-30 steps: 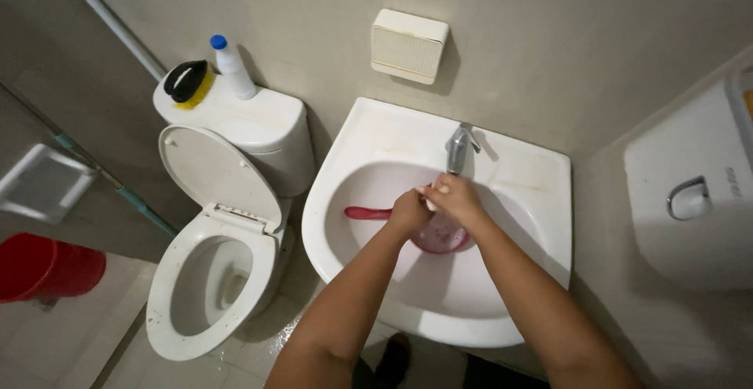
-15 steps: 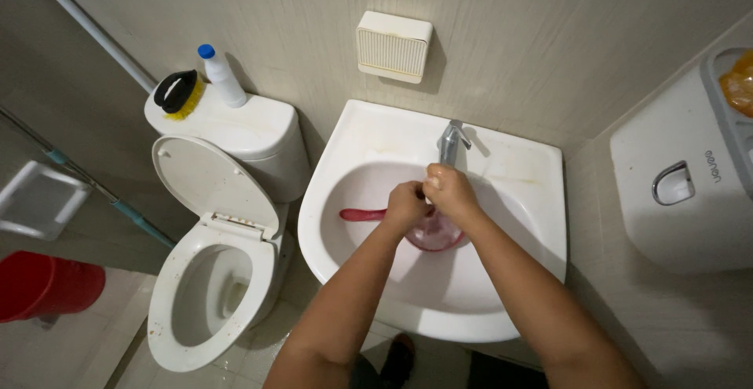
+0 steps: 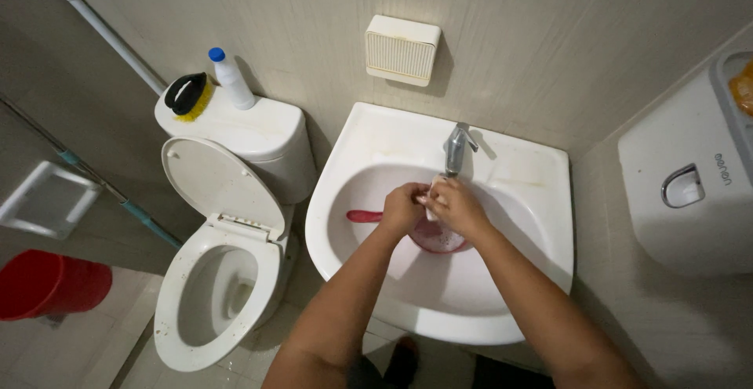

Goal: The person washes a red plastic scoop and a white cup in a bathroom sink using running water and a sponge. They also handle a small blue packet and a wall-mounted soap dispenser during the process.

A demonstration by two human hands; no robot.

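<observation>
A white ceramic toilet (image 3: 223, 279) stands at the left with its seat and lid raised, the cistern behind it against the beige tiled wall (image 3: 549, 36); just beside it on the right hangs a white ceramic washbasin (image 3: 518, 177) with a chrome tap (image 3: 455, 147) at its back rim; further right a white plastic appliance with a curved handle (image 3: 690, 193) is fixed to the side wall; a red plastic bucket (image 3: 47, 283) sits on the floor at the far left, below a white wall shelf (image 3: 47, 199); a cream square vent cover (image 3: 402, 49) is set in the wall above the basin; on the cistern stand a white plastic bottle with a blue cap (image 3: 232, 79) and, touching or just beside it, a black-handled scrub brush with yellow bristles (image 3: 190, 95); inside the basin lies a red plastic dipper with a long handle (image 3: 365, 216), its bowl under the hands; the left hand (image 3: 401, 209) and the right hand (image 3: 456, 207) meet under the tap, both curled closed around a small pale bar or cloth (image 3: 432, 193), which I cannot identify more exactly.
</observation>
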